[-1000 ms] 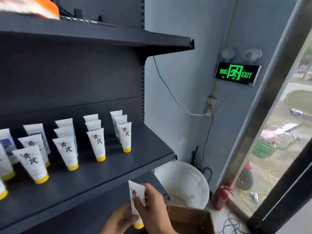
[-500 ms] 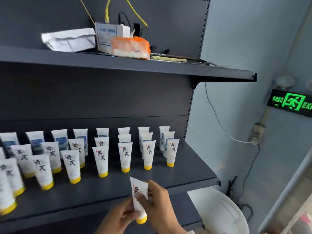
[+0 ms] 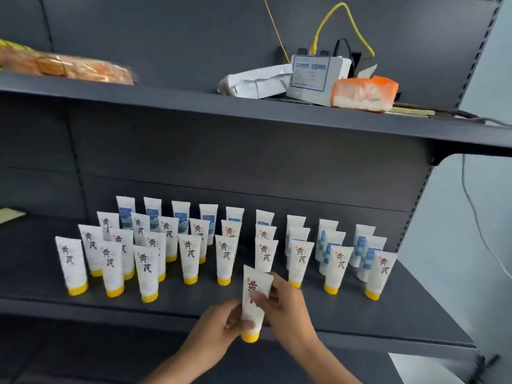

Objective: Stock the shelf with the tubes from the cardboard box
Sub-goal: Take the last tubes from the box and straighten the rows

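Both hands grip one white tube point(image 3: 252, 297) with a yellow cap, held upright, cap down, at the front edge of the dark shelf point(image 3: 360, 314). The left hand point(image 3: 221, 324) pinches its lower part near the cap, while the right hand point(image 3: 288, 303) wraps fingers round its middle from the right. Behind it, rows of matching tubes point(image 3: 189, 257) stand cap down across the shelf. On the upper shelf point(image 3: 166, 105) lie a white box point(image 3: 311, 77), an orange packet point(image 3: 364, 92) just beside it, and a crumpled white wrapper point(image 3: 255, 81). No cardboard box is in view.
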